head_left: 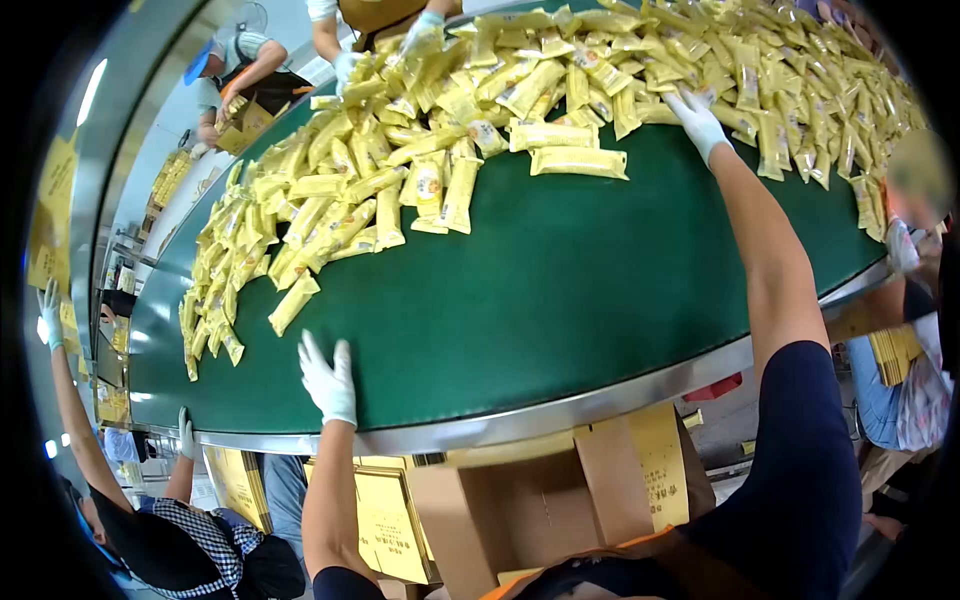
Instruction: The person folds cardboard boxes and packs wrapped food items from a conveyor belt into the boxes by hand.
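My left hand (328,378), in a white glove, is over the green conveyor belt (540,300) near its front edge. Its fingers are spread and nothing is in them. A yellow wrapped snack packet (294,304) lies just beyond its fingertips. Farther out on the right, my right hand (699,124), also gloved in white, reaches to the near edge of a large heap of yellow packets (560,85). Its fingers are stretched out against the packets, and I see no packet gripped in it. Two packets (578,162) lie side by side between my hands, nearer the right one.
An open cardboard box (530,510) stands below the belt's metal edge (580,408) in front of me. Flattened yellow cartons (390,520) are stacked beside it. Co-workers are at the left (170,540), across the belt (385,15) and at the right.
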Demonstrator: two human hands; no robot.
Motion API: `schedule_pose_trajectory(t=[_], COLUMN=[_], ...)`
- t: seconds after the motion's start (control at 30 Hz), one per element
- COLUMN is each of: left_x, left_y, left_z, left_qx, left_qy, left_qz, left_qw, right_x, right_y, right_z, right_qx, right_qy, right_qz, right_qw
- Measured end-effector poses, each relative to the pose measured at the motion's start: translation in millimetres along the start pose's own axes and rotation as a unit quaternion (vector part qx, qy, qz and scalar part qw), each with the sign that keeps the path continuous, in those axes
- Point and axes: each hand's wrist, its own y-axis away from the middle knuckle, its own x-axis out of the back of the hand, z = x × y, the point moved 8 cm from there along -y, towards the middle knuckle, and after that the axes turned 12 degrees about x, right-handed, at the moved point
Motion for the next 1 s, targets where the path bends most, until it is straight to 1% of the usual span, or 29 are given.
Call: schedule_pose_trajectory(t=[0.03, 0.1, 0.13, 0.17, 0.2, 0.23, 0.27, 0.3, 0.33, 0.37, 0.43, 0.47, 0.5, 0.57, 0.6, 0.63, 0.67, 0.7, 0.73, 0.77, 0.83, 0.87, 0.9, 0.97, 1.0], left_x=[-5, -14, -25, -34, -42, -50, -55, -55, -52, -54, -54, -53, -51, -43, -38, -40, -38, -35, -30, -22, -17, -11, -12, -13, -10], left_y=[-10, -19, -23, -29, -25, -13, -1, 13, 28, 37, 46, 46, 47, 50, 54, 60, 69, 80, 90, 97, 105, 108, 106, 106, 101], left_z=[5, 26, 32, 38, 56, 77, 94, 115, 133, 139, 143, 143, 143, 146, 150, 150, 151, 151, 150, 151, 146, 147, 146, 140, 141], left_qx=[0.024, 0.004, 0.003, -0.001, -0.061, -0.119, -0.156, -0.19, -0.244, -0.266, -0.306, -0.31, -0.314, -0.324, -0.333, -0.331, -0.341, -0.357, -0.366, -0.365, -0.336, -0.346, -0.35, -0.359, -0.347], left_qy=[-0.016, -0.039, -0.087, -0.132, -0.172, -0.21, -0.187, -0.184, -0.168, -0.156, -0.116, -0.1, -0.085, -0.025, 0.022, 0.015, 0.051, 0.087, 0.107, 0.125, 0.17, 0.147, 0.15, 0.152, 0.178], left_qz=[0.013, 0.003, -0.027, -0.052, -0.062, -0.069, -0.078, -0.094, -0.09, -0.094, -0.083, -0.074, -0.069, -0.086, -0.095, -0.11, -0.116, -0.124, -0.124, -0.144, -0.165, -0.129, -0.122, -0.12, -0.136], left_qw=[0.999, 0.999, 0.996, 0.99, 0.981, 0.968, 0.967, 0.96, 0.951, 0.947, 0.941, 0.943, 0.943, 0.942, 0.938, 0.937, 0.931, 0.922, 0.916, 0.911, 0.911, 0.918, 0.917, 0.913, 0.911], right_x=[-17, -73, -115, -138, -163, -172, -181, -189, -197, -202, -183, -194, -194, -223, -246, -269, -304, -330, -358, -383, -428, -469, -424, -397, -366], right_y=[1, 27, 25, 47, 60, 80, 99, 114, 128, 139, 159, 156, 159, 165, 176, 190, 203, 221, 241, 258, 238, 188, 184, 129, 106], right_z=[-23, -95, -107, -146, -161, -192, -210, -222, -233, -247, -299, -310, -341, -391, -424, -450, -473, -495, -511, -519, -517, -503, -497, -471, -456], right_qx=[0.003, 0.061, 0.112, 0.128, 0.178, 0.173, 0.215, 0.233, 0.277, 0.323, 0.272, 0.333, 0.33, 0.398, 0.471, 0.572, 0.579, 0.612, 0.68, 0.74, 0.63, 0.478, 0.485, 0.371, 0.321], right_qy=[0.007, 0.158, 0.16, 0.14, 0.177, 0.18, 0.18, 0.155, 0.17, 0.186, 0.244, 0.288, 0.3, 0.259, 0.246, 0.163, 0.165, 0.159, 0.189, 0.22, 0.384, 0.417, 0.476, 0.588, 0.588], right_qz=[-0.045, -0.086, -0.146, -0.245, -0.197, -0.242, -0.241, -0.247, -0.259, -0.267, -0.415, -0.373, -0.369, -0.278, -0.248, -0.169, -0.181, -0.219, -0.17, -0.121, -0.263, -0.314, -0.269, -0.229, -0.282], right_qw=[0.999, 0.982, 0.97, 0.951, 0.948, 0.938, 0.929, 0.928, 0.909, 0.889, 0.833, 0.817, 0.815, 0.835, 0.81, 0.786, 0.778, 0.743, 0.688, 0.624, 0.621, 0.706, 0.683, 0.681, 0.687])
